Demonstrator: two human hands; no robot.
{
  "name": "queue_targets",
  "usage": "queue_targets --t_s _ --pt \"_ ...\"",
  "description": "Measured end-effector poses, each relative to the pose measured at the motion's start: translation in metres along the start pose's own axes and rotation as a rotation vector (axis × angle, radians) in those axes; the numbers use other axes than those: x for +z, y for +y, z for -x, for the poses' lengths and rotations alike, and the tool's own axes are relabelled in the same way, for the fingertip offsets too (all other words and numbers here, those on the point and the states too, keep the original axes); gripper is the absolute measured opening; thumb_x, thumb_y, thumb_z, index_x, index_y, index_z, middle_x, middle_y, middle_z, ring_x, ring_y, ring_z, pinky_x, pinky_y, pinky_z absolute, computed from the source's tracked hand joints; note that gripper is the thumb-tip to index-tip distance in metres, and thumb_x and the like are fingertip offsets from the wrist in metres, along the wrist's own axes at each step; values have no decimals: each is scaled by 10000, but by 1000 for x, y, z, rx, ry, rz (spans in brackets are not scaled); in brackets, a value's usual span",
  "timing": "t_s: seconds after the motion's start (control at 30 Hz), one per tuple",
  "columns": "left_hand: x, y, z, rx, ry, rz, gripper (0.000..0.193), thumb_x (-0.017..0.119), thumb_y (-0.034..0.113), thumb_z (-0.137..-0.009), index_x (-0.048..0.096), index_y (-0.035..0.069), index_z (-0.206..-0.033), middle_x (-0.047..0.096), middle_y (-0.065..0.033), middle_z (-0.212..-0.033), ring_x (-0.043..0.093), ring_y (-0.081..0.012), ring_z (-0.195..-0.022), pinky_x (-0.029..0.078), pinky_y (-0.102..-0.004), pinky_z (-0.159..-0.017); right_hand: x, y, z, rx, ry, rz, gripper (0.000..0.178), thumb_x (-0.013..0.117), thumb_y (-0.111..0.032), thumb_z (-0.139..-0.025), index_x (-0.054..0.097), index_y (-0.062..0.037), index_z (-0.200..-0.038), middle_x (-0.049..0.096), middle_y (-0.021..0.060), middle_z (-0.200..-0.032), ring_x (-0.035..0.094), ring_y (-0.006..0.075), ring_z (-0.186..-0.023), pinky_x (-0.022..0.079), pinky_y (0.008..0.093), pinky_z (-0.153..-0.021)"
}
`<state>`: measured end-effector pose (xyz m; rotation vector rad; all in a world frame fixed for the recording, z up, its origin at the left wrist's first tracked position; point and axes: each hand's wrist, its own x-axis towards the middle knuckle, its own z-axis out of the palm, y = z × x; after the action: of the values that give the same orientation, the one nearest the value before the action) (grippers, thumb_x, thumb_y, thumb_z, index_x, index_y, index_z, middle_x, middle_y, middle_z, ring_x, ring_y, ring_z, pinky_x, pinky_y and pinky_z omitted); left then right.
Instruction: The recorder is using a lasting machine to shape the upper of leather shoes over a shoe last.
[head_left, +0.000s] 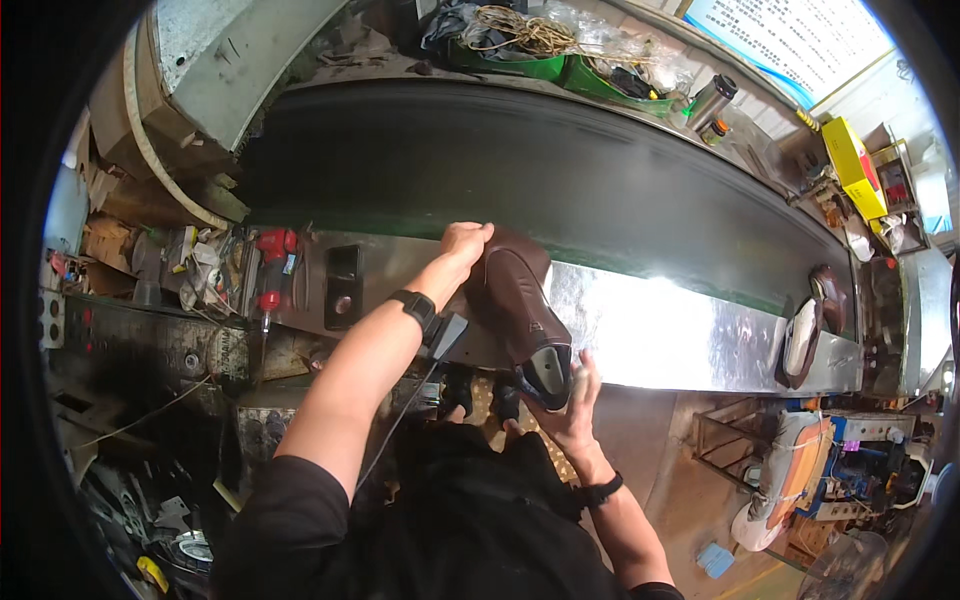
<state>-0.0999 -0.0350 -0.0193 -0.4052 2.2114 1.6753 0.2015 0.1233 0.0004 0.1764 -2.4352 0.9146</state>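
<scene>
A dark brown leather shoe is held over the near edge of a metal ledge, its toe pointing away and its opening toward me. A grey insert shows inside the opening. My left hand is closed at the toe end; its fingertips are partly hidden. Brown leather also shows along the shoe's left side, and whether it is a second shoe I cannot tell. At the heel, my right hand has its fingers stretched and apart, with the thumb reaching under the heel. Beside my left wrist is a grey wedge-shaped tool with a cord.
Beyond the ledge runs a wide dark conveyor belt. Two brown shoes sit at the ledge's right end. A red power tool and a black tray lie left. Green bins and a metal flask stand behind.
</scene>
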Motion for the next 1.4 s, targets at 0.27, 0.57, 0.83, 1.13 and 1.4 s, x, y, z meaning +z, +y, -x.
queue_targets --t_s 0.27,0.57,0.83,1.13,1.4 --pt "5 -48 36 -68 -52 -301 461 639 422 -934 713 -22 -834 732 -172 -871 713 -290 -914 503 -479 -804 -45 4 27 409 -238 -354 1114 887 -125 -752 176 46 -1591 407 281 -1553 432 415 -1432 348 445 -1188" --pt "49 -37 85 -27 111 -341 894 794 496 -688 536 -13 -1376 609 -251 -1349 578 -389 -1277 465 -451 -1080 -33 49 53 60 -228 -222 941 866 -135 -766 331 21 -1524 460 264 -1488 475 466 -1358 320 612 -1172" --pt "-8 -3 118 -63 127 76 487 786 301 -692 677 -9 -1052 725 -151 -992 694 -274 -928 550 -386 -823 -65 33 17 -16 -445 -363 1031 846 -220 -794 233 41 -1581 381 272 -1564 367 427 -1469 277 556 -1204" --pt "-137 -11 229 139 496 168 457 838 200 -756 651 -9 -1116 717 -76 -959 668 -172 -878 537 -328 -803 -1 -57 -104 940 -1079 -1159 809 727 -219 -971 264 -8 -1600 504 166 -1483 513 228 -1308 420 364 -1092" --pt "-288 -50 428 86 1228 264 440 755 295 -842 677 -6 -1153 713 -53 -1043 630 -158 -979 484 -311 -877 49 -255 -50 283 -1017 -1129 371 662 -121 -1015 605 101 -1307 701 66 -1151 596 100 -1016 483 249 -917"
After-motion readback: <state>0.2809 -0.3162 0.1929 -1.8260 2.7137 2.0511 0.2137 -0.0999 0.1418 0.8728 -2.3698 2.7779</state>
